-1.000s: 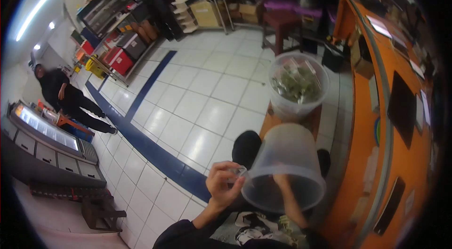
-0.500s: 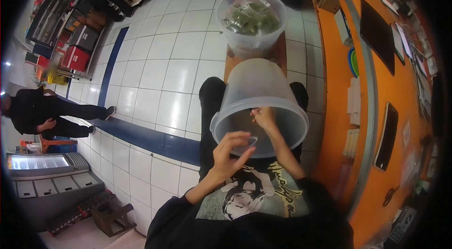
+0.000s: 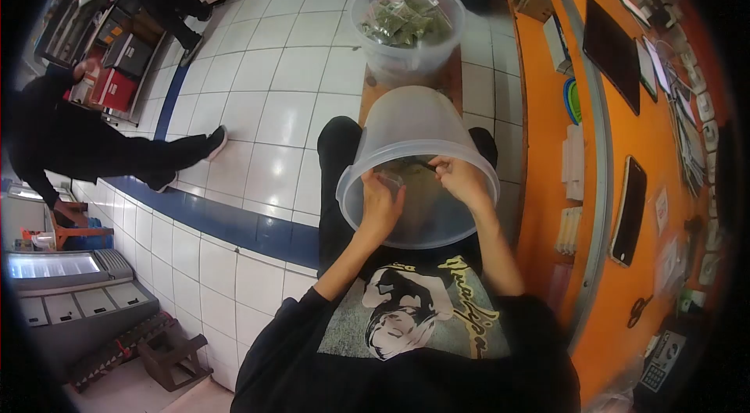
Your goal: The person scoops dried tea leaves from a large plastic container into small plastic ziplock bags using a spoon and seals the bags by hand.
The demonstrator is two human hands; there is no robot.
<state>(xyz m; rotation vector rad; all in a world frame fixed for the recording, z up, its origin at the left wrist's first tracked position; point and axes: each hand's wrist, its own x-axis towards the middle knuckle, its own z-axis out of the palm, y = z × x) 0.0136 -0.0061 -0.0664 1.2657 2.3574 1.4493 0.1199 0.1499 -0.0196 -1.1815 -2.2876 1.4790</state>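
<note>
A translucent plastic bucket (image 3: 418, 118) lies tipped between my knees, its mouth facing me. My left hand (image 3: 381, 208) is inside the rim at the left, fingers closed on a small clear plastic bag (image 3: 393, 178). My right hand (image 3: 462, 181) reaches in from the right, its fingers pinched around something dark and thin that I cannot make out. Brownish-green loose material (image 3: 418, 175) shows dimly deeper inside the bucket. Beyond it, a second translucent bucket (image 3: 408, 61) stands upright, filled with small clear bags of green leafy stuff (image 3: 408, 18).
Both buckets are on a wooden bench (image 3: 447, 78). On my right runs an orange counter (image 3: 598, 202) with a phone (image 3: 629, 211), a dark tablet (image 3: 612, 53) and scissors (image 3: 639, 310). A person in black (image 3: 86, 128) strides at left; another person's legs (image 3: 173, 10) show farther back.
My left hand has moved forward from outside the rim into the bucket's mouth with the small bag. My right hand has shifted slightly right and up. The person at left has moved closer.
</note>
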